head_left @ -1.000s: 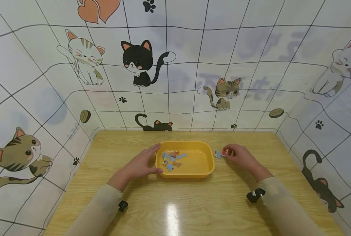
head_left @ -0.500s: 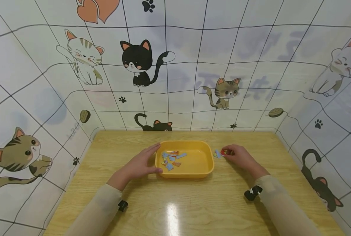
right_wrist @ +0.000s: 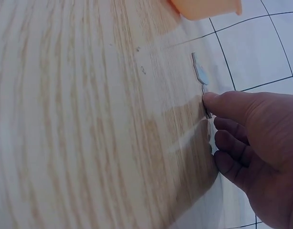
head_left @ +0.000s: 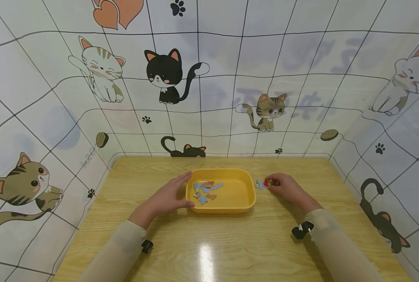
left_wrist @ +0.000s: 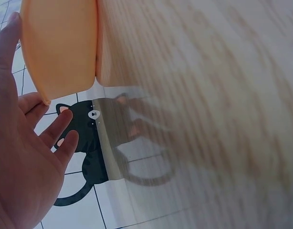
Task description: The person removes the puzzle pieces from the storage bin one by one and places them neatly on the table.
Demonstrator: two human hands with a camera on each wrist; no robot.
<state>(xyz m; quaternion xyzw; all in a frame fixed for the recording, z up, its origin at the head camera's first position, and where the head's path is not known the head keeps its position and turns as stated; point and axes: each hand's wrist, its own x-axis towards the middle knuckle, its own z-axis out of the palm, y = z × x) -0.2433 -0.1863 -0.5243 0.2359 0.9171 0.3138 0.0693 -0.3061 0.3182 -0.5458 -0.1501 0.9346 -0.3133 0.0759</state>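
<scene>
A yellow plastic tray (head_left: 244,209) stands on the table, several small blue and orange puzzle pieces (head_left: 203,199) lying at its left side. My left hand (head_left: 168,196) holds the tray's left end, thumb at the front rim and fingers at the back corner; two of its fingers stand off the tray in the left wrist view. Just right of the tray, my right hand (head_left: 285,190) pinches a small red puzzle piece (head_left: 266,183) low at the tabletop. Fingertips partly hide that piece. Left of it, close or touching, lies a light blue puzzle piece (head_left: 260,185).
The wooden table (head_left: 181,246) meets a patterned cloth wall (head_left: 220,129) printed with cats at the back and sides. A light reflection shows near the front. Black straps with small cameras (head_left: 302,230) sit on both wrists.
My right hand has shifted slightly left with the red puzzle piece, bringing it closer to the light blue one. The left hand and tray stay put.
</scene>
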